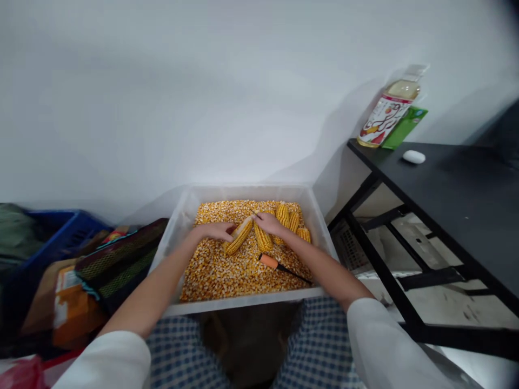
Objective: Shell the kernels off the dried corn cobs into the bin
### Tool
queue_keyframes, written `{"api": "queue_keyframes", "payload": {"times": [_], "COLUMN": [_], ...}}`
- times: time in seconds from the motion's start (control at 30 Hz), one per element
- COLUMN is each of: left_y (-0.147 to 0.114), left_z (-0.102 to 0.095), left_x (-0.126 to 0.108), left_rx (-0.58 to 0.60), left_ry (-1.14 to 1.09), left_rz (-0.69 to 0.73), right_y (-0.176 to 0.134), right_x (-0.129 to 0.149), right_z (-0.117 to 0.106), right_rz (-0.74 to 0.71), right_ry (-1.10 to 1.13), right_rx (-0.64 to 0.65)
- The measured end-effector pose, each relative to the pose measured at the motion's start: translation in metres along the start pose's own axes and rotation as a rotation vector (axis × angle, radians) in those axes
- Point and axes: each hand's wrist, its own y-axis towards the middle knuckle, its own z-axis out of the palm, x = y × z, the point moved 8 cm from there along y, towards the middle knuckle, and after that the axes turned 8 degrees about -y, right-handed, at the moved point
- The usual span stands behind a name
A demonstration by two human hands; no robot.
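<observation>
A yellow corn cob (239,237) is tilted between my two hands above loose kernels (227,275) in a clear plastic bin (324,232). My left hand (219,231) grips it from the left side, with some fingertips hidden. My right hand (268,222) is closed at the cob's upper end, and a small thin dark bit shows by its fingertips. Below and beside the right hand lie another corn cob (263,239) and several more cobs (283,214). A tool with an orange handle (268,261) and thin dark shaft rests on the kernels, touched by neither hand.
To the right stands a black table (458,183) holding a bottle (387,116), a green carton (405,127) and a small white case (414,156). On the left are a blue crate (77,221) and a dark mesh bag (121,265). A white wall (243,108) rises behind the bin.
</observation>
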Motion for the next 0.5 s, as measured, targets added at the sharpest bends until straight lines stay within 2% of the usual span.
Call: {"api": "queue_keyframes", "payload": {"times": [0.17, 0.27, 0.33, 0.4, 0.5], "left_y": [-0.001, -0.003, -0.006, -0.006, -0.002], "left_z": [0.004, 0.005, 0.001, 0.002, 0.005], "left_x": [-0.004, -0.006, -0.008, -0.008, -0.01], "left_rx": [-0.09, -0.159, -0.237, -0.222, -0.191], "left_ry": [0.166, 0.208, 0.186, 0.106, 0.054], "left_rz": [-0.079, -0.116, -0.123, -0.138, -0.15], "right_y": [-0.009, -0.034, -0.06, -0.09, -0.131], "right_x": [0.008, 0.027, 0.041, 0.047, 0.041], "right_z": [-0.017, -0.034, -0.051, -0.067, -0.067], "right_rz": [-0.015, -0.133, -0.198, -0.177, -0.074], "right_ry": [0.004, -0.069, -0.119, -0.084, 0.047], "right_rx": [0.075, 0.17, 0.132, 0.026, -0.051]}}
